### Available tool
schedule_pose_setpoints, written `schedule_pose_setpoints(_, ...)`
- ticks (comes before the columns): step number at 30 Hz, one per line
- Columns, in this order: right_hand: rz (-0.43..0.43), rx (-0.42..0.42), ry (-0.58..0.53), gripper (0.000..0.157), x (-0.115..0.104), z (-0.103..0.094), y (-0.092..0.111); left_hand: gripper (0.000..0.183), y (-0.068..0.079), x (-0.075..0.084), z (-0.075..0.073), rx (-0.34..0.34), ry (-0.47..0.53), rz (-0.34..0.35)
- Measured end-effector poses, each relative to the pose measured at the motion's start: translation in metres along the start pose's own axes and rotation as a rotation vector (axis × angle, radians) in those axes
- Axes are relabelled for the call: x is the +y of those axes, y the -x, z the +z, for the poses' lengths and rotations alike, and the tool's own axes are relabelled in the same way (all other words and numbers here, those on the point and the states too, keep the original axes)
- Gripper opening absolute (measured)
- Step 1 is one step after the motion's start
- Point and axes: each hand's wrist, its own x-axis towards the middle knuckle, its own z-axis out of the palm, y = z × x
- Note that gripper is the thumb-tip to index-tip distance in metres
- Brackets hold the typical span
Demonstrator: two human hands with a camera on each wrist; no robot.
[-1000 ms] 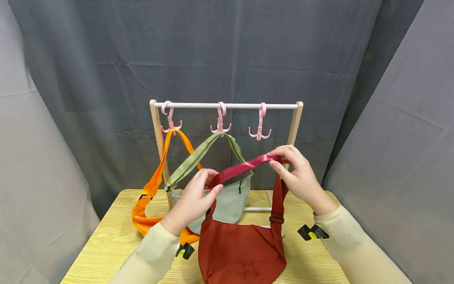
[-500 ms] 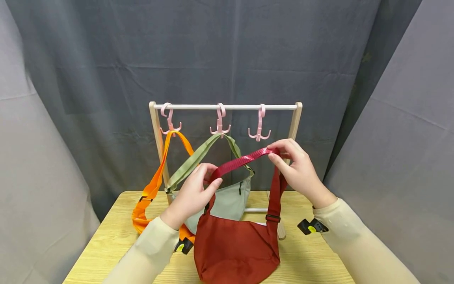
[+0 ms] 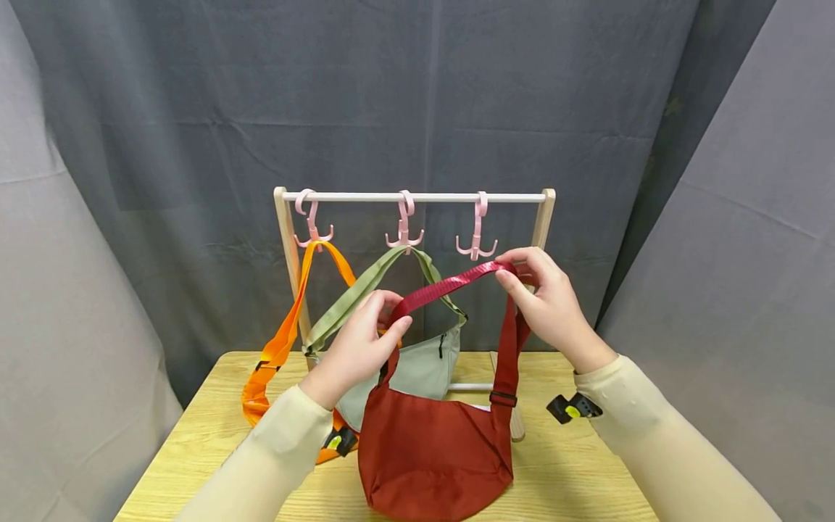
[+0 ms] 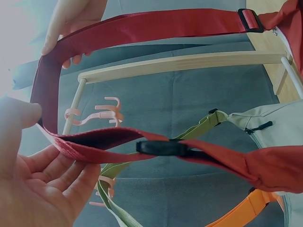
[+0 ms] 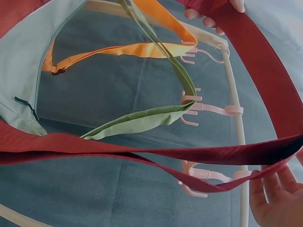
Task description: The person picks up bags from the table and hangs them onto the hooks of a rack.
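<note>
A rust-red shoulder bag [image 3: 437, 453] hangs by its strap [image 3: 450, 287] between both hands, in front of the rack. My left hand [image 3: 359, 346] pinches the strap's left bend between thumb and fingers; the left wrist view shows this hand [image 4: 52, 184] close up, its fingers under the strap. The right hand [image 3: 548, 308] grips the strap's higher right bend, just below the right pink hook [image 3: 477, 235], which carries nothing. In the right wrist view that hook [image 5: 203, 174] shows behind the red strap [image 5: 265, 75].
A pale green bag [image 3: 427, 366] hangs from the middle pink hook [image 3: 404, 232]. An orange bag strap [image 3: 287, 333] loops over the left pink hook [image 3: 314, 228]. The hooks hang on a white bar [image 3: 365, 196] with wooden posts, standing on a wooden table [image 3: 561, 435].
Both hands have risen, lifting the red strap toward the height of the hooks. The red bag has moved up slightly and back to the left. The other bags still hang from their hooks.
</note>
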Motion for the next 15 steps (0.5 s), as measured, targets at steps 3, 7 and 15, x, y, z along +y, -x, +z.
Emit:
schedule_pose_setpoints(3,0.009,-0.007,-0.002,0.023,0.001,0.0,-0.002,0.032,-0.004,-0.001,0.0,0.0,0.001,-0.001)
schedule_pose_setpoints(7,0.024,-0.012,0.002,0.022,0.004,-0.001,-0.005,0.03,-0.008,-0.002,0.001,0.003,0.004,-0.014)
schedule_pose_setpoints(15,0.045,-0.006,-0.026,0.023,0.008,-0.001,-0.014,0.029,-0.015,-0.002,0.002,0.014,0.014,-0.017)
